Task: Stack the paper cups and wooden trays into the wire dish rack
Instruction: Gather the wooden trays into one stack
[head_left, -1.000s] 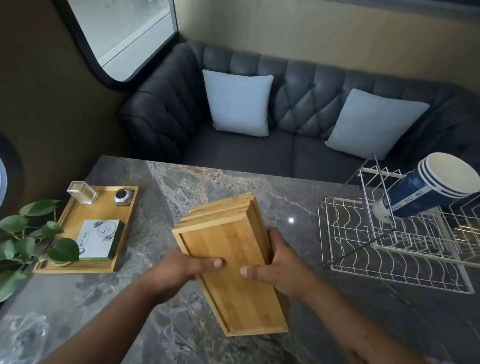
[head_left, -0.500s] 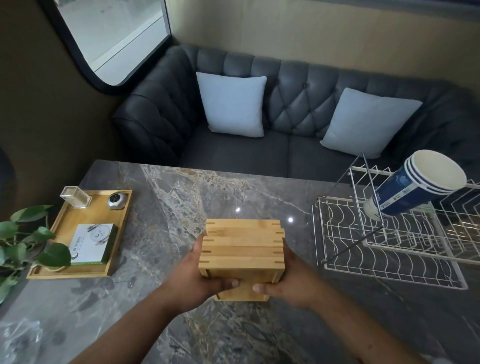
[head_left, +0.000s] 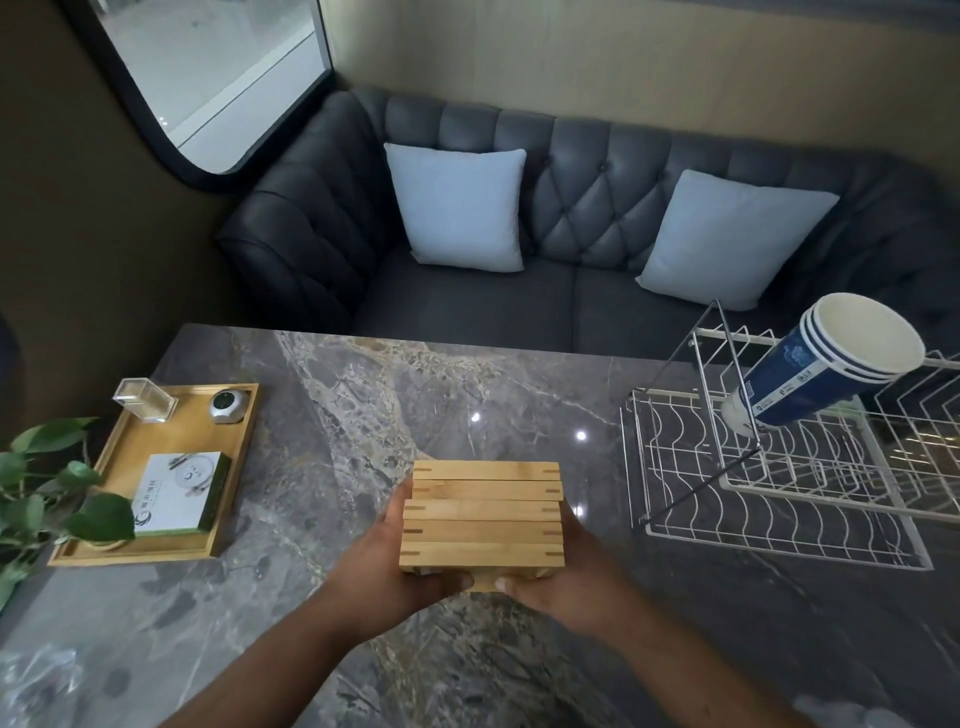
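Note:
A stack of several wooden trays (head_left: 482, 517) is held above the marble table (head_left: 363, 405), its short ends facing me. My left hand (head_left: 384, 577) grips the stack's left side and underside, and my right hand (head_left: 563, 582) grips its right side. The white wire dish rack (head_left: 779, 499) stands at the right of the table, clear of the stack. A nested stack of blue paper cups (head_left: 815, 369) leans tilted in the rack, mouths up and to the right.
A larger wooden tray (head_left: 117, 457) at the table's left holds a small box, a clear case and a round grey gadget. A leafy plant (head_left: 47, 493) overlaps its near corner. A dark tufted sofa (head_left: 597, 208) with two pale cushions lies beyond the table.
The tray stack has turned from lying flat with its broad face towards me to end-on, and has moved slightly right and down. Both hands have kept their grip throughout.

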